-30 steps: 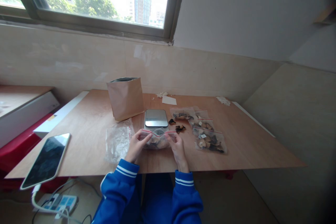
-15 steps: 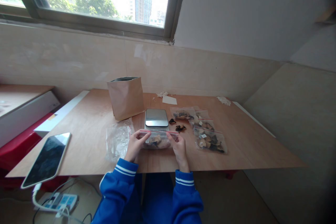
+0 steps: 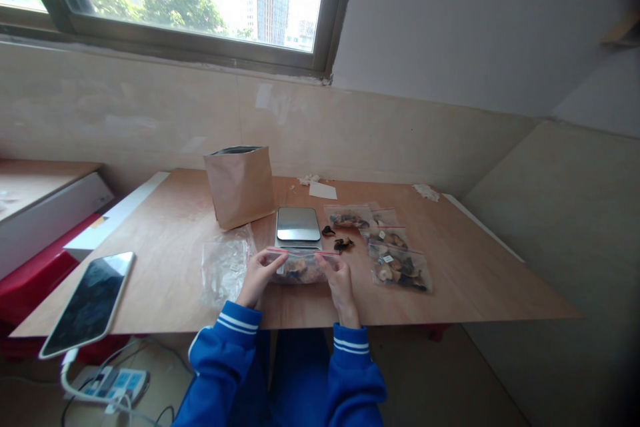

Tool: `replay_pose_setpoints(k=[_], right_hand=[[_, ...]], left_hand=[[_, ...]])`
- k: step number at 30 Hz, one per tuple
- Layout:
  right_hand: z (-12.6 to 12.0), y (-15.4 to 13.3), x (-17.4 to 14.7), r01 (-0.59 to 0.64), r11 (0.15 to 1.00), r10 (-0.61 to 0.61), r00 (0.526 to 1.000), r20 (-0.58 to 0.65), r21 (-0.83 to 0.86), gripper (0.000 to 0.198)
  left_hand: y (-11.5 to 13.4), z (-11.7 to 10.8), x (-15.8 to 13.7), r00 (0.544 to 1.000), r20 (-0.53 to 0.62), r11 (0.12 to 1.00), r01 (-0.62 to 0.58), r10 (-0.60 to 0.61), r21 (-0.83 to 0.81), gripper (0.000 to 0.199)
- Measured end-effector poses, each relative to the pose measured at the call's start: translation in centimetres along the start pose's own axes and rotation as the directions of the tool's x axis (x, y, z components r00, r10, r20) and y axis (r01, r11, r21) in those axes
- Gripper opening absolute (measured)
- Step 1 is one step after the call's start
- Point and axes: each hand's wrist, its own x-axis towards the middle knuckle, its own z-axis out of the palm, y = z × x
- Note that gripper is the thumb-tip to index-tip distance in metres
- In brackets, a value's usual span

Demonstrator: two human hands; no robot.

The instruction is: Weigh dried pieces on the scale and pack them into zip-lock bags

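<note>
Zip-lock bag (image 3: 300,271) of dried, mushroom-like pieces is in the grip, at the near part of the wooden table (image 3: 460,280). Biggest first: table runs out both sides of the grip and beyond it. Kraft pouch (image 3: 240,190) stands upright beyond the grip, to its left. Filled zip bags (image 3: 400,272) lie bunched right of the grip, apart from it. Clear plastic bags (image 3: 223,273) lie just beside the left of the grip. Digital scale (image 3: 298,224) sits straight beyond, near end partly hidden by the held bag. Key relation: held bag is directly between the hands, long axis side to side, red seal (image 3: 301,253) along its top edge. Neither hand is nearer; one at each end. Left hand (image 3: 257,273) and right hand (image 3: 341,280) both pinch the seal edge, thumbs inward, other fingers partly hidden. Wrists angle slightly in. Can't tell if the bag's bottom touches the table. Smallest: dark loose pieces (image 3: 343,245) beyond the grip, to its right, near the scale.
</note>
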Motion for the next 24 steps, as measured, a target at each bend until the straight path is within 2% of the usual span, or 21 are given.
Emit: replay_pose_setpoints(k=[3, 6, 13, 24], right_hand=[[0.1, -0.2, -0.2, -0.001, 1.000, 0.001, 0.998, 0.069, -0.005, 0.030], [0.2, -0.3, -0.3, 0.020, 1.000, -0.018, 0.996, 0.091, -0.016, 0.031], [1.0, -1.0, -0.3, 0.053, 0.998, -0.052, 0.998, 0.034, -0.018, 0.025], [1.5, -0.4, -0.1, 0.011, 0.999, -0.011, 1.000, -0.003, 0.047, 0.024]], left_hand=[[-0.2, 0.0, -0.1, 0.998, 0.035, 0.998, 0.060, -0.060, -0.005, 0.034], [-0.1, 0.1, -0.2, 0.996, 0.050, 0.997, 0.072, -0.072, -0.001, 0.034], [0.4, 0.4, -0.3, 0.998, -0.004, 0.998, 0.059, -0.059, 0.007, 0.033], [0.3, 0.7, -0.3, 0.995, 0.015, 0.994, 0.104, -0.104, -0.025, 0.038]])
